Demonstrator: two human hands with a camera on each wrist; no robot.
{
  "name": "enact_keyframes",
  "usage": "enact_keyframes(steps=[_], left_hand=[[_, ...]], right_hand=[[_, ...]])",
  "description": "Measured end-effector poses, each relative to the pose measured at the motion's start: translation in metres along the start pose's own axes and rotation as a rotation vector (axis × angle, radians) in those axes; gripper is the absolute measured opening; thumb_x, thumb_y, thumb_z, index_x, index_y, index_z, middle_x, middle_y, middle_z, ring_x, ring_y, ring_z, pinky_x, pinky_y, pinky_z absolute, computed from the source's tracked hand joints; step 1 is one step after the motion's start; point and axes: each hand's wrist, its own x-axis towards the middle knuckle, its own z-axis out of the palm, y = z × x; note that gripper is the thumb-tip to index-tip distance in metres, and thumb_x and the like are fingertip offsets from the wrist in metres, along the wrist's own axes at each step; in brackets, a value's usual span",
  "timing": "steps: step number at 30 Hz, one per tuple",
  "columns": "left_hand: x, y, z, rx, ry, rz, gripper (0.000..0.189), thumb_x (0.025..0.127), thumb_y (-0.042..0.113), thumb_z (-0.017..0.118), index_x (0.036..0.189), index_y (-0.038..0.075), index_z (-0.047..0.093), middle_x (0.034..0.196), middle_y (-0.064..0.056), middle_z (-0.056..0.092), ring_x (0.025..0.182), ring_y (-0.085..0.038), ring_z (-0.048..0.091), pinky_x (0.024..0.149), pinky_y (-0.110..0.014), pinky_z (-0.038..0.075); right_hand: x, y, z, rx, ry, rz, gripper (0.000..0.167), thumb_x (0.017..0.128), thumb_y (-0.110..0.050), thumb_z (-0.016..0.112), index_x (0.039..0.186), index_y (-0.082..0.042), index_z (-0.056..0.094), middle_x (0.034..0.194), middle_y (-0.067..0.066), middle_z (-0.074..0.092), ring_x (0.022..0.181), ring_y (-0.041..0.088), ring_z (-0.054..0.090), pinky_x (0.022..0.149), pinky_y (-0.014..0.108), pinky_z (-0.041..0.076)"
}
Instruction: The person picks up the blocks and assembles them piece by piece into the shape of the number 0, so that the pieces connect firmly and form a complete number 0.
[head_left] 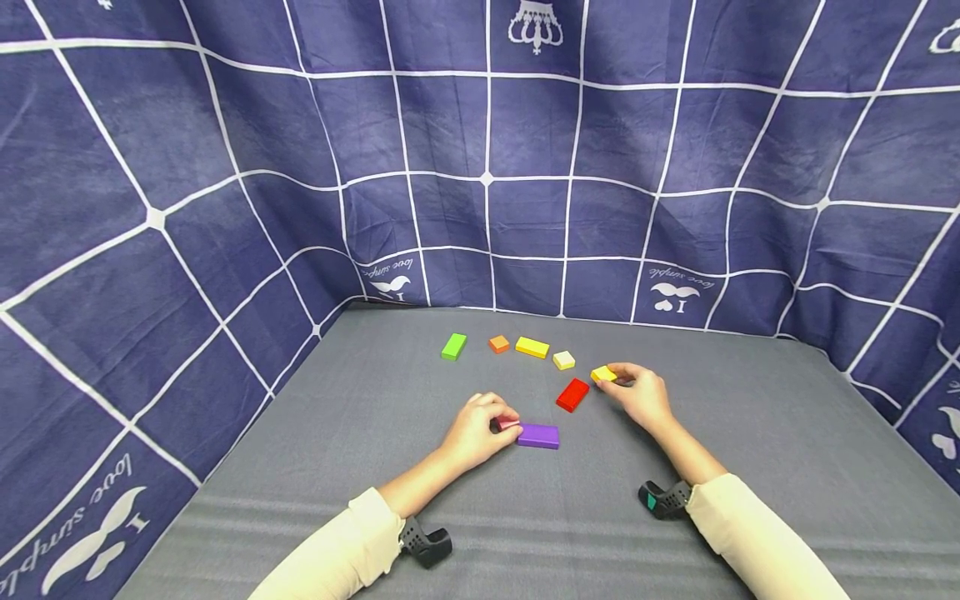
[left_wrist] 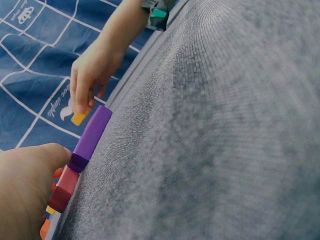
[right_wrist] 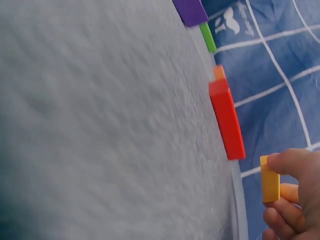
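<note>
My right hand (head_left: 640,395) pinches a small yellow-orange block (right_wrist: 270,182) between thumb and fingers, above the table in the right wrist view. My left hand (head_left: 480,429) has its thumb and fingers around a pinkish-red block (left_wrist: 64,190), which lies on the table against the end of a long purple block (head_left: 538,436). The left thumb tip is right at the seam of those two blocks, and the hand covers most of the pinkish one in the head view. Between the hands lies a red block (head_left: 573,395), just left of the yellow-orange one.
Farther back lie a green block (head_left: 453,347), an orange block (head_left: 498,344), a long yellow block (head_left: 532,347) and a pale cream block (head_left: 564,360). Grey cloth covers the table (head_left: 337,475). A blue curtain (head_left: 450,125) with white lines borders its back and sides.
</note>
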Motion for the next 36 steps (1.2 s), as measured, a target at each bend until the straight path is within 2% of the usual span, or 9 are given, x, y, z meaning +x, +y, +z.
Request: enact_keyframes(steps=[9,15,20,36], left_hand=[[0.0,-0.002,0.001,0.003,-0.012,-0.011,0.015,0.077,0.019,0.082,0.088,0.011,0.076,0.084,0.003,0.064,0.082,-0.013,0.055,0.071,-0.028,0.045],[0.0,-0.002,0.001,0.015,0.003,0.008,0.014,0.077,0.019,0.082,0.087,0.011,0.076,0.083,0.003,0.064,0.082,-0.014,0.056,0.071,-0.028,0.046],[0.0,-0.002,0.001,0.014,0.002,0.009,0.014,0.077,0.019,0.082,0.087,0.011,0.076,0.083,0.003,0.064,0.081,-0.014,0.056,0.071,-0.028,0.045],[0.0,-0.001,0.001,0.002,0.005,0.001,0.013,0.076,0.015,0.081,0.086,0.01,0.076,0.083,0.002,0.063,0.081,-0.015,0.055,0.071,-0.03,0.045]], right_hand=[[-0.02,-0.019,0.004,0.051,-0.052,-0.037,0.034,0.081,-0.017,0.079,0.109,0.0,0.071,0.092,0.012,0.071,0.089,0.031,0.065,0.068,0.033,0.048],[-0.033,-0.028,0.008,0.095,-0.076,-0.049,0.032,0.078,-0.014,0.081,0.107,-0.002,0.072,0.09,0.008,0.071,0.085,0.026,0.066,0.072,0.035,0.053],[-0.043,-0.032,0.013,0.108,-0.092,-0.066,0.033,0.076,-0.012,0.082,0.105,-0.002,0.073,0.092,0.007,0.071,0.086,0.023,0.065,0.076,0.038,0.053],[-0.06,-0.036,0.021,0.148,-0.144,-0.066,0.029,0.074,-0.009,0.083,0.101,-0.003,0.073,0.091,0.004,0.07,0.082,0.019,0.062,0.071,0.028,0.05]])
